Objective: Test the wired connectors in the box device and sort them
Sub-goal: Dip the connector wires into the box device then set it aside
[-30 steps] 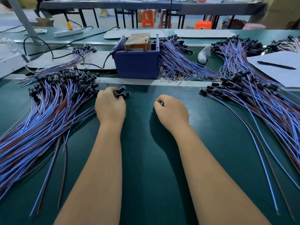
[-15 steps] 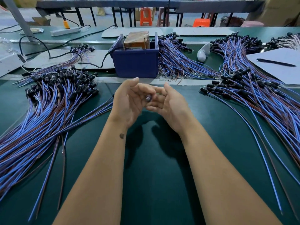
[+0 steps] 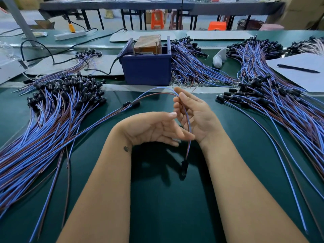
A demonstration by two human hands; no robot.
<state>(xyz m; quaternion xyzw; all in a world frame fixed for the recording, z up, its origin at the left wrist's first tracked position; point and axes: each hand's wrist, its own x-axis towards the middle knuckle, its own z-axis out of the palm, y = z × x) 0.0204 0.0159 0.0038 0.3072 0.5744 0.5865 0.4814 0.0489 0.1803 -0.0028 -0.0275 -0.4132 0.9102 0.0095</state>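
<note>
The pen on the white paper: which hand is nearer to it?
Right. The right hand is at the table's centre, well left of the pen; the left hand lies farther left still.

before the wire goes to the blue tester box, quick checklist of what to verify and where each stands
1. Wire held: ok, the right hand has the blue and brown wire pair running through its fingers.
2. Left hand grip: cannot tell, its fingers lie open beside the wire.
3. Connector free: ok, it hangs below the hands, apart from both piles.
4. Path to the blue box: ok, bare mat lies between.
5. Box contacts ready: cannot tell, only two upright pins show.
6. Other end clear: not ok, the wire trails toward the left pile.
</note>
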